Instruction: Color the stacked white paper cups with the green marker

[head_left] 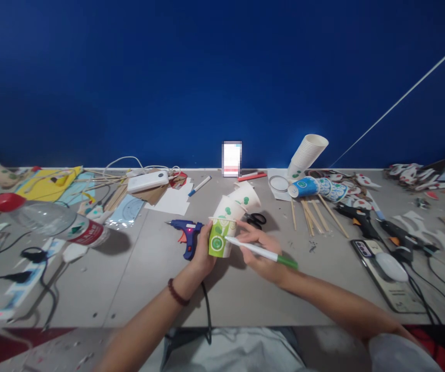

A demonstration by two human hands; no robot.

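left hand (204, 258) grips the green cup (217, 243); right hand (264, 264), right of the green cup, pinches the marker (268, 253), long axis slanting leftward to the cup, contact unclear.

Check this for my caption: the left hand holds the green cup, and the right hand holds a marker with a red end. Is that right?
Not quite: the marker's end is green, not red, as the head view shows. The right hand does hold it, and the left hand holds the green cup.

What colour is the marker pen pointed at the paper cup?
Marker pen: white, with green at its rear end. Shows in the head view.
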